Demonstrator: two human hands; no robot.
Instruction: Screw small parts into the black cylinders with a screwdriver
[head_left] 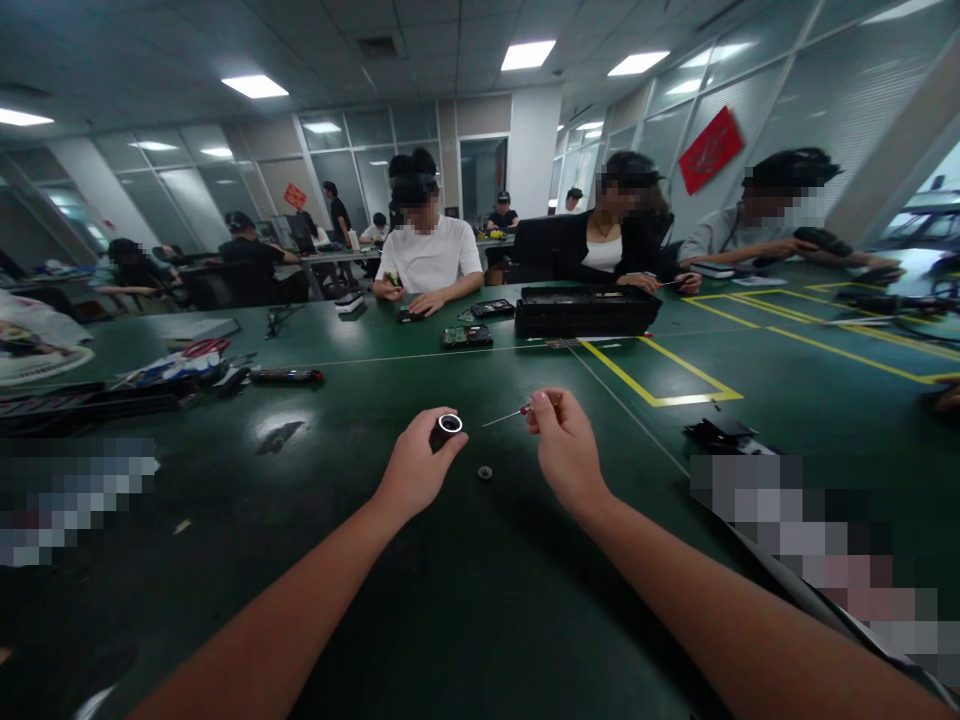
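My left hand (421,460) is closed around a short black cylinder (448,428) whose open end shows a bright ring. Pinched in the fingers of my right hand (562,440) is a thin screwdriver (504,417) with a red part at its handle. Its shaft points left toward the cylinder, and the tip is apart from it. A small round dark part (485,472) lies on the green tabletop (420,620) between and below my hands. Most of the screwdriver's handle is hidden in my fingers.
Ahead stand a long black case (585,312) and an opened device with a green circuit board (466,336). On the left lie a dark pen-like tool (286,376) and red-handled scissors (206,347). Yellow tape (694,400) marks the table's right. Several people work across the table.
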